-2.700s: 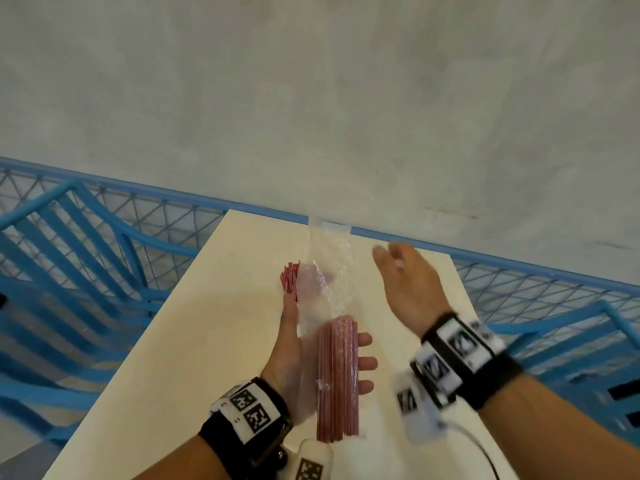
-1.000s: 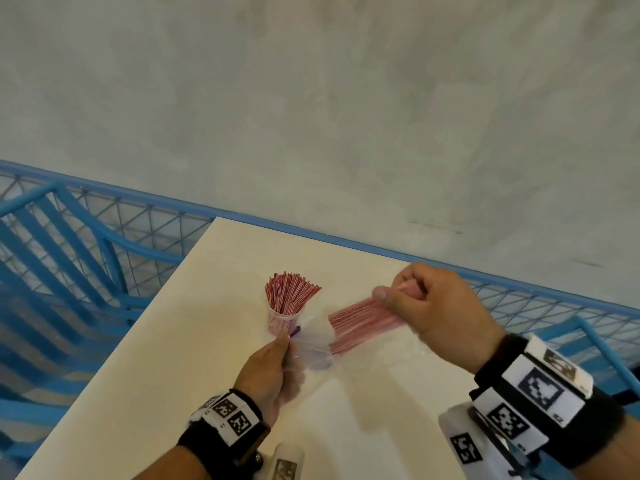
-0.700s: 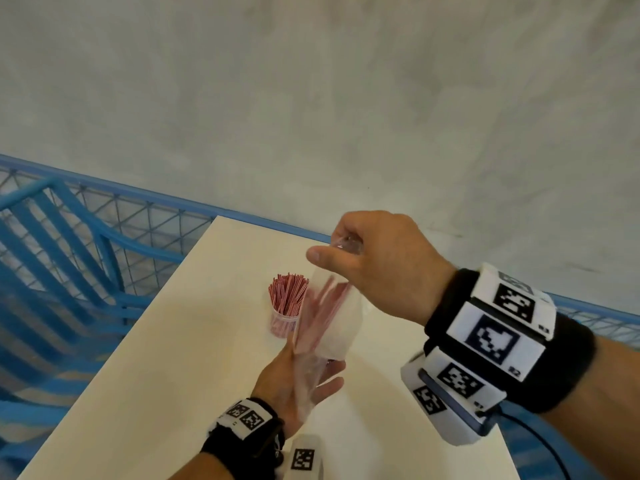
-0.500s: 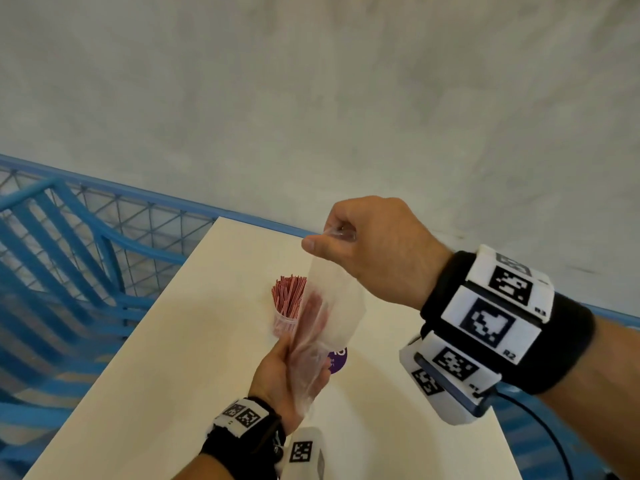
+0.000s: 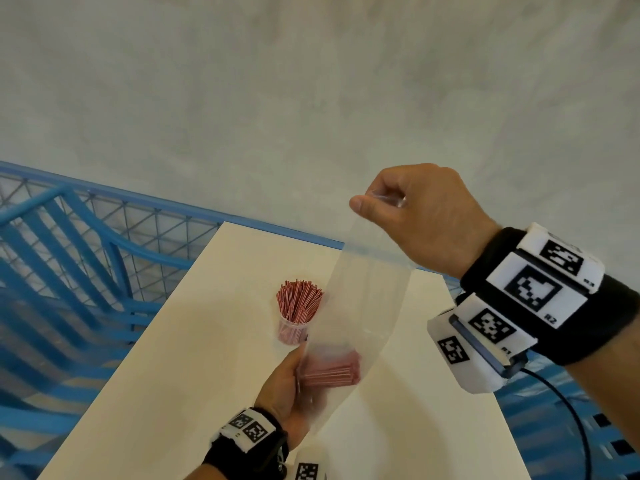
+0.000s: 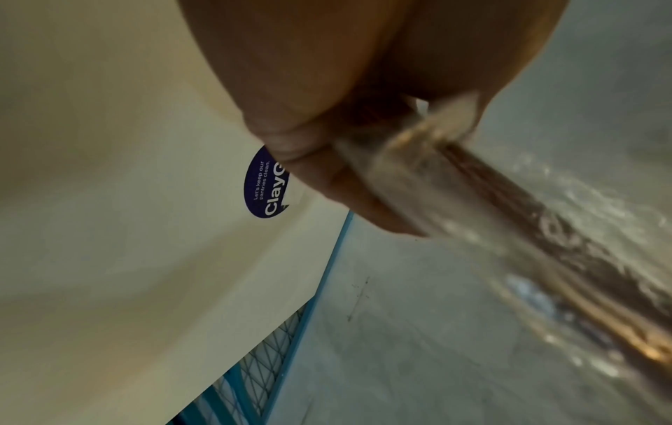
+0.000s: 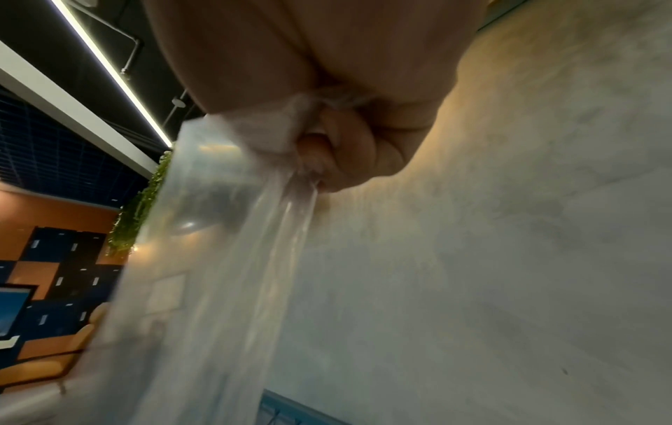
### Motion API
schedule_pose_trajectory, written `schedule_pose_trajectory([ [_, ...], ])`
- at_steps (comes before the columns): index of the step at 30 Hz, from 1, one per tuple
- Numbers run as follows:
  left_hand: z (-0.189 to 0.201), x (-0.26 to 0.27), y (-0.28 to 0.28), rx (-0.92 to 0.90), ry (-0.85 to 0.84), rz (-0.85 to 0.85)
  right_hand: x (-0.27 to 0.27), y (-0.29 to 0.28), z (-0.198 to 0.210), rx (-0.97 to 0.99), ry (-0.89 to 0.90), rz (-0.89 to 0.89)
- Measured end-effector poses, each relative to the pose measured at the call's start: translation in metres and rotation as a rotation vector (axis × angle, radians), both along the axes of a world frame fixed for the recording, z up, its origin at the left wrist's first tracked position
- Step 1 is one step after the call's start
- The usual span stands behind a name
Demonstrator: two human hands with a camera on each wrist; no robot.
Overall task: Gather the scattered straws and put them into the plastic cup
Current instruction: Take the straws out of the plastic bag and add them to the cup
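A small clear plastic cup point(image 5: 292, 330) stands mid-table, packed with upright red straws point(image 5: 299, 303). My right hand point(image 5: 408, 211) is raised high and pinches the top end of a long clear plastic bag point(image 5: 367, 299), also seen as a blurred sheet point(image 7: 225, 281) in the right wrist view. Low over the table, my left hand point(image 5: 294, 386) grips the bag's bottom end, where a bundle of red straws point(image 5: 330, 368) lies crosswise inside. In the left wrist view the fingers point(image 6: 327, 172) curl round the bag and bundle point(image 6: 509, 207).
The cream table point(image 5: 173, 375) is narrow, with a blue railing point(image 5: 138, 199) and blue chairs point(image 5: 52, 271) to the left and a grey concrete wall behind. A round blue sticker point(image 6: 267, 184) lies on the tabletop near my left hand.
My right hand lifted the bag's top end higher and to the right, stretching the bag. The straws slid down to the bottom end in my left hand.
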State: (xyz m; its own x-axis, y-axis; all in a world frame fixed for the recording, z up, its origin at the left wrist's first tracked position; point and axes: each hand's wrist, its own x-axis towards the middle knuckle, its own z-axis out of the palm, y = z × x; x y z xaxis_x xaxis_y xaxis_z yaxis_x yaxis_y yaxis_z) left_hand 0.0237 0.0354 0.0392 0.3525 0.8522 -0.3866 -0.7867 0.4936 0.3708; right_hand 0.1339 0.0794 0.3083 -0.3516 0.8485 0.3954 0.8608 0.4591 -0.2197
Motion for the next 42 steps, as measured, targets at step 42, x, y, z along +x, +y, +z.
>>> schedule_pose_trajectory([
  [42, 0.006, -0.065, 0.003, -0.172, 1.005, 0.262, 0.116, -0.05, -0.311, -0.798, -0.488, -0.045],
])
